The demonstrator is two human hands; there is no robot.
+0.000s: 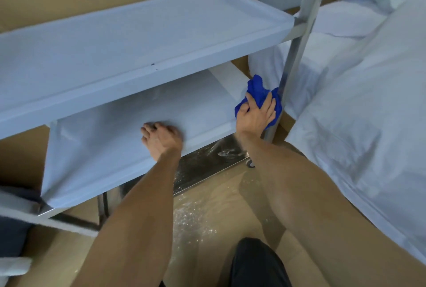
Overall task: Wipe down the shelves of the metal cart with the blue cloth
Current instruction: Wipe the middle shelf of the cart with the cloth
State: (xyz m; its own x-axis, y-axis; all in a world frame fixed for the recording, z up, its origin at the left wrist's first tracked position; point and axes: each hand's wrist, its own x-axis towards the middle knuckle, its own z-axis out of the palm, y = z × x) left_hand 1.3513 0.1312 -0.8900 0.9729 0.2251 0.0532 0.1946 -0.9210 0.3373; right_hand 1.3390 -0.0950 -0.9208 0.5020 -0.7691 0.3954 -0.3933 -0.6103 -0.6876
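The left hand (161,139) rests on the front part of the middle shelf (110,137) of the metal cart (297,40), knuckles up. Its fingers look bent against the surface and hold nothing, though motion blur makes their exact pose hard to read. It seems to be there for support.

Further right, the right hand (255,115) grips the blue cloth (258,89), which is bunched into a wad under the palm, with the fingers curled over it. The cloth sits at the far right end of the same shelf, pressed close to the cart's right front post (whether it touches the post or only the shelf corner I cannot tell).

The shelf's long axis runs left and slightly toward the viewer from the cloth, so nearly all of the unwiped length lies to the left of the grip, toward the left hand. A sweep that way would meet the left hand, which would likely have to lift.

The top shelf (138,33) lies above, and the bottom shelf (207,167) below is speckled with white dust, as is the floor (207,213).
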